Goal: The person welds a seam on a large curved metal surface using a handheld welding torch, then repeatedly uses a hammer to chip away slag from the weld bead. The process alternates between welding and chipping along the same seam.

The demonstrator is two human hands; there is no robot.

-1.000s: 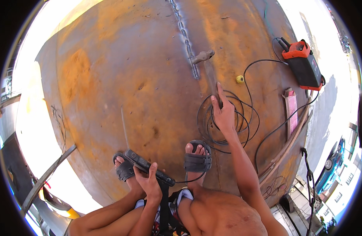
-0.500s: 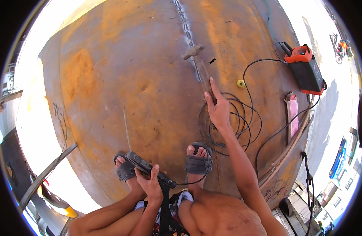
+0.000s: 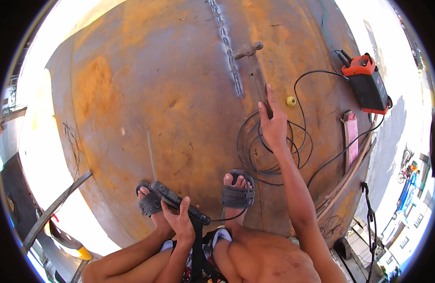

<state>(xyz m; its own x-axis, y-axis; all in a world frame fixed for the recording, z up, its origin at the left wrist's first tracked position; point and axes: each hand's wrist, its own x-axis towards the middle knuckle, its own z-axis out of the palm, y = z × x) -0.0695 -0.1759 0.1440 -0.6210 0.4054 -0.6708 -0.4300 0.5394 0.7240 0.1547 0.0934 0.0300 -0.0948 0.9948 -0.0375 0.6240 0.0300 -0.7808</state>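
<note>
The hammer [image 3: 258,75] on the rusty steel plate [image 3: 132,94] shifts right, mostly off the weld bead [image 3: 225,45].
The orange-and-black machine [image 3: 367,85] stands near the plate's right edge; a coiled black cable [image 3: 237,142] lies partly behind the right hand [image 3: 274,127]. Half a second ago the hammer's head covered part of the bead; now one end sits at the bead's right edge, leaving nearly the whole line uncovered, though whether it touches the steel I cannot tell. The right hand wraps the lower handle, thumb and forefinger laid along it. The left hand [image 3: 180,219], unchanged, curls around a black holder [image 3: 166,192], thumb raised; from the holder's upper end a thin rod [image 3: 151,155] points up the plate.
</note>
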